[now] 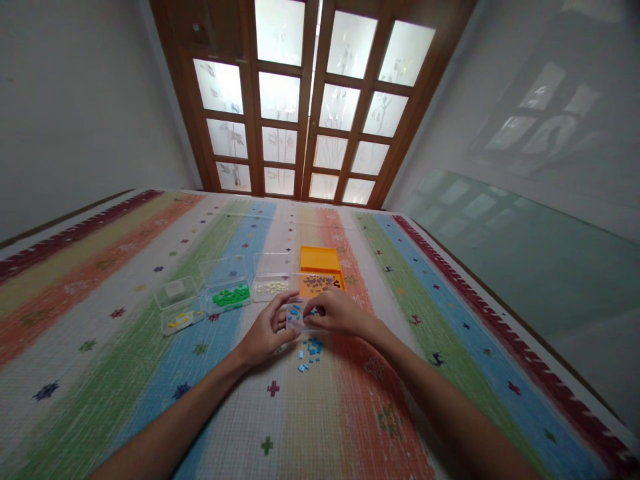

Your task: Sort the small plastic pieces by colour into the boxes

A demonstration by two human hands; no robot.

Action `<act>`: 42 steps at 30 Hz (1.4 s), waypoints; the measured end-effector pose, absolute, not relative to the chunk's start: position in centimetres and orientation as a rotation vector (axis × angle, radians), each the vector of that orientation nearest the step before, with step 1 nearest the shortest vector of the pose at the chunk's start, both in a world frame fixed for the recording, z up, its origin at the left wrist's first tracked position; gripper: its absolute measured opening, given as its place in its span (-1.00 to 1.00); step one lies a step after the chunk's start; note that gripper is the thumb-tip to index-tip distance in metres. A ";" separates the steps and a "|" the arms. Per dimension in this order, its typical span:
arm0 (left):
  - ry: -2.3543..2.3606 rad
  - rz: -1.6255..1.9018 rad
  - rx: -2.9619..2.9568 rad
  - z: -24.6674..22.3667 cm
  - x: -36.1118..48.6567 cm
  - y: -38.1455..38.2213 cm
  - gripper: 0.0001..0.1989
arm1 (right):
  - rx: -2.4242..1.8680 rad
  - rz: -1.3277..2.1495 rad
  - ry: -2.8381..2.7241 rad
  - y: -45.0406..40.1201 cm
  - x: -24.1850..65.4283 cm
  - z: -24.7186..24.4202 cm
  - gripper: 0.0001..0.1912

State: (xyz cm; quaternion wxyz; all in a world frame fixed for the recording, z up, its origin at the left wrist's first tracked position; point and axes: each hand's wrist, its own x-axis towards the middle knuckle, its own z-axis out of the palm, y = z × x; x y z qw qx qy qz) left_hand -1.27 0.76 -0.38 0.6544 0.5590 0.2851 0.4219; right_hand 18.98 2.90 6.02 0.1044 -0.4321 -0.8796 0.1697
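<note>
The half-curled left hand holds a clear tray, right hand pinched, contents unclear, green bricks left, orange box far.

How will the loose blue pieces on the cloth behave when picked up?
The blue pieces look like hard plastic, so probably stiff and light. Their blocky shapes suggest they won't roll easily. Being so small, they may slip from a grasp.

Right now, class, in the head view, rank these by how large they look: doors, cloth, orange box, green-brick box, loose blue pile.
1. Cloth
2. Doors
3. Orange box and green-brick box, lids included: too alike to rank
4. Loose blue pile
</note>
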 end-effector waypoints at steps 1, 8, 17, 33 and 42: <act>0.646 0.956 1.267 -0.4 -1.3 0.8 -0.28 | -1.294 0.451 -2.594 2.9 18.9 6.0 -0.83; 0.657 0.952 1.249 -0.1 -1.2 0.7 -0.29 | -1.278 0.344 -2.550 2.9 19.2 5.6 -0.83; 0.701 0.962 1.231 0.2 -1.2 0.6 -0.28 | -1.097 0.501 -2.228 0.5 22.4 4.8 -0.78; 0.724 0.996 1.267 0.0 -1.3 0.7 -0.31 | -1.144 0.566 -2.356 -2.3 22.5 3.6 -0.69; 0.659 1.014 1.270 -0.2 -1.3 0.8 -0.32 | -1.113 0.521 -2.588 -1.2 21.1 6.1 -0.21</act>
